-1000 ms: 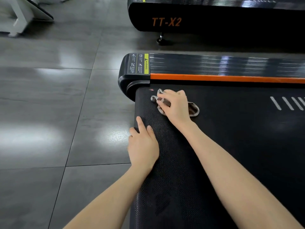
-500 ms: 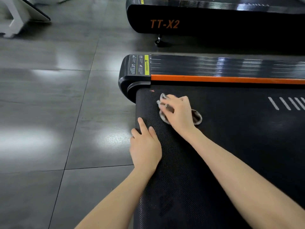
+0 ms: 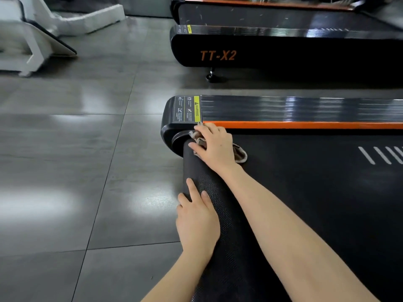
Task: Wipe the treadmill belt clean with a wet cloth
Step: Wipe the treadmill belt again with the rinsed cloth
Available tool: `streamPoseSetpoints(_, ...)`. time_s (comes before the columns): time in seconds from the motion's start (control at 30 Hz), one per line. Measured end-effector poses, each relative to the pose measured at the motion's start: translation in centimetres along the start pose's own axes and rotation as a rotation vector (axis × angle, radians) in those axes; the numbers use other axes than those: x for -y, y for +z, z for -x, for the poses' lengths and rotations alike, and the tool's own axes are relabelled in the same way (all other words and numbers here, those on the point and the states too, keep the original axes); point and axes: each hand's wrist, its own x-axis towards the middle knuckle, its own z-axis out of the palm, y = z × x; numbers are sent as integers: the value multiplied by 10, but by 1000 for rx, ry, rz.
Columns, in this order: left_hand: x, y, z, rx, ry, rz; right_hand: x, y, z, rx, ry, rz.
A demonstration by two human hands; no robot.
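Observation:
The black textured treadmill belt (image 3: pixel 316 192) fills the right half of the view. A crumpled grey cloth (image 3: pixel 239 154) lies at the belt's far left corner, beside the orange side strip (image 3: pixel 305 125). My right hand (image 3: pixel 214 147) presses down on the cloth, fingers spread over it and reaching the belt's rounded rear end. My left hand (image 3: pixel 197 223) rests flat on the rear edge of the belt, closer to me, holding nothing.
The black side rail (image 3: pixel 283 107) with a yellow warning label (image 3: pixel 188 109) borders the belt. A second treadmill marked TT-X2 (image 3: pixel 218 55) stands beyond on a small wheel. Grey tiled floor (image 3: pixel 76 160) spreads left, with a white machine base (image 3: pixel 28 46) at the far left.
My right hand has pushed the cloth from the middle of the belt's end back toward the far corner by the warning label. The view has tilted up. My left hand stays put.

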Motion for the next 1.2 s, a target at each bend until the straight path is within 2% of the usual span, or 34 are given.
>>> streamPoseSetpoints(0.1, 0, -1, 1, 7, 5, -18, -5, 0, 15, -12, -96, 81)
streamPoseSetpoints(0.37, -2, -2, 2, 14, -12, -19, -15, -10, 34, -19, -215, 47)
streamPoseSetpoints(0.53, -2, -2, 0, 24, -7, -17, -24, -10, -1, 51, -122, 122)
streamPoseSetpoints(0.6, -2, -3, 0, 29, -1, -14, -46, -18, 13, -23, -105, 165)
streamPoseSetpoints(0.67, -2, -4, 1, 20, 5, -11, -80, -38, 30, -104, 60, 186)
streamPoseSetpoints(0.77, -3, -2, 1, 0, 2, -17, -103, -48, 31, -117, 487, 228)
streamPoseSetpoints(0.8, -3, -1, 1, -2, -4, -20, -92, -40, 24, -124, 524, 192)
streamPoseSetpoints(0.83, -3, -1, 1, -1, -8, -22, -72, -29, 18, -112, 479, 153)
streamPoseSetpoints(0.93, -2, 0, 1, 14, 8, -28, 0, 8, 18, -46, 127, 50)
streamPoseSetpoints(1.0, -1, 0, -1, 26, 2, -18, 5, 5, 22, -11, -49, 46)
streamPoseSetpoints(1.03, 0, 1, -2, 30, -4, -13, -9, -5, 20, -9, -77, 76)
streamPoseSetpoints(1.1, 1, 1, -1, 31, -6, -12, -60, -26, 21, -69, 36, 172)
streamPoseSetpoints(1.2, 0, 1, 0, 15, 6, -19, -130, -56, 37, -132, 403, 208)
